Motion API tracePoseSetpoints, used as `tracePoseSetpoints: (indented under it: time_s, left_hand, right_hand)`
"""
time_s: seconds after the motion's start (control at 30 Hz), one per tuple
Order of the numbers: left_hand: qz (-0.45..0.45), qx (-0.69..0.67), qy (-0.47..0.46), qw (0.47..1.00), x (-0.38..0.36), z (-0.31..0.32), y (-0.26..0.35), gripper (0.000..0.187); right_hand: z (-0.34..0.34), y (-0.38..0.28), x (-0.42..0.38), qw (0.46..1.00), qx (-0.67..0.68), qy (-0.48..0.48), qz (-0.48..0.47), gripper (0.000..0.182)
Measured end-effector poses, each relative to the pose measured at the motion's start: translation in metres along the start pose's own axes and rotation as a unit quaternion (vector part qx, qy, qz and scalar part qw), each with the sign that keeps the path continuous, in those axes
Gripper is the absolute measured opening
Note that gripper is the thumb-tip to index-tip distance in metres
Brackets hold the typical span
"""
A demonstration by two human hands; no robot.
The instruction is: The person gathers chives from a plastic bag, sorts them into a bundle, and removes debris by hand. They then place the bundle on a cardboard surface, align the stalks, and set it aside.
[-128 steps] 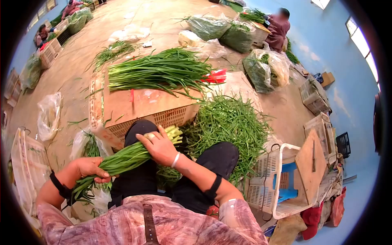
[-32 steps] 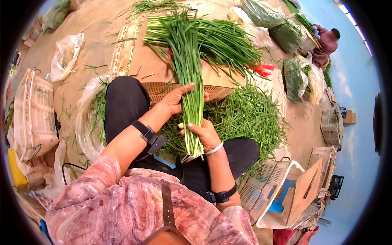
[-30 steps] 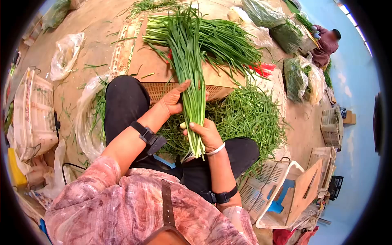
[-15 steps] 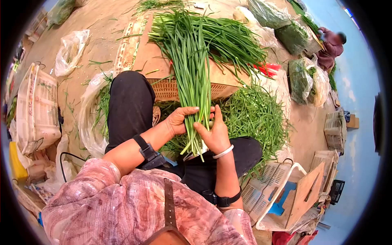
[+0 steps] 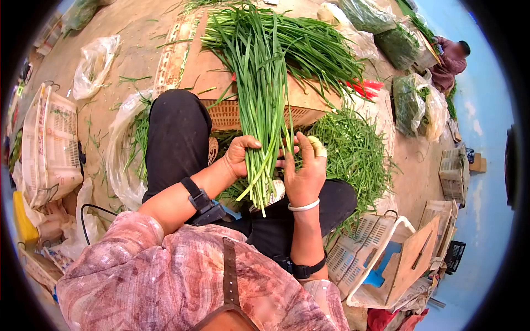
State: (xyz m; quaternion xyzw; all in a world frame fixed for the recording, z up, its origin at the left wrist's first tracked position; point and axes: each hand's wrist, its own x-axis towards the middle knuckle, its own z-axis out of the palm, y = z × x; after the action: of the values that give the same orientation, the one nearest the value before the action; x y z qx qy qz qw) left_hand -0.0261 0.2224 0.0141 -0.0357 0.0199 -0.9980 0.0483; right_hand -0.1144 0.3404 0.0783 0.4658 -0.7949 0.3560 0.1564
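Note:
My left hand is closed around the lower part of a bunch of long green garlic chives, whose pale cut ends hang below it over my lap. The leafy tops rest on a crate with a board on it. Just right of the bunch, my right hand is closed, its thumb and fingers pinching a few chive strands that stand apart from the rest. A ring-like band shows on one finger. More chives lie in a pile across the board.
Loose chive trimmings are heaped by my right knee. An open plastic bag with greens lies to the left. White crates stand on both sides. Filled bags line the right, where another person sits by the blue wall.
My right hand has moved right, away from the bunch, with a few strands parted from it. My left hand has shifted slightly left and keeps its hold.

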Motion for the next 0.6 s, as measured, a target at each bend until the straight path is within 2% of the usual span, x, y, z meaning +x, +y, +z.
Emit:
tracePoseSetpoints:
  time_s: [0.03,0.1,0.13,0.17,0.23,0.37,0.43,0.5,0.57,0.6]
  left_hand:
    - [0.0,0.0,0.001,1.0,-0.001,-0.007,0.0,0.064]
    - [-0.009,0.023,0.057,0.998,-0.003,-0.02,0.002,0.066]
    - [0.006,0.035,0.057,0.998,0.003,-0.01,-0.003,0.065]
    - [-0.008,0.02,0.026,0.999,0.004,-0.02,-0.002,0.064]
    - [-0.002,0.032,0.033,0.999,0.006,-0.009,-0.005,0.065]
    - [-0.026,0.011,0.021,0.999,0.004,-0.031,-0.002,0.066]
    - [0.007,0.034,0.031,0.999,0.006,-0.015,-0.005,0.065]
    - [0.011,0.047,0.027,0.998,0.006,-0.017,-0.006,0.062]
    - [0.001,0.024,0.026,0.999,0.006,-0.013,-0.011,0.062]
    - [-0.005,0.038,0.025,0.999,0.007,-0.016,-0.01,0.071]
  right_hand:
    - [-0.003,-0.003,0.001,1.0,0.0,0.0,0.001,0.029]
    - [-0.006,-0.007,-0.001,0.974,0.155,-0.098,0.132,0.023]
    - [0.0,-0.001,-0.003,0.972,0.128,-0.146,0.133,0.023]
    - [0.003,-0.002,-0.004,0.975,0.081,-0.164,0.123,0.023]
    - [0.009,-0.001,-0.01,0.972,0.038,-0.198,0.122,0.024]
    - [0.01,-0.006,-0.011,0.966,0.09,-0.19,0.151,0.022]
    - [0.009,-0.007,-0.011,0.954,0.155,-0.198,0.162,0.02]
    - [0.012,-0.006,-0.016,0.968,0.109,-0.182,0.13,0.019]
    - [0.014,-0.008,-0.02,0.989,0.047,-0.136,0.045,0.018]
    - [0.013,-0.014,-0.02,0.987,0.032,-0.143,0.067,0.018]
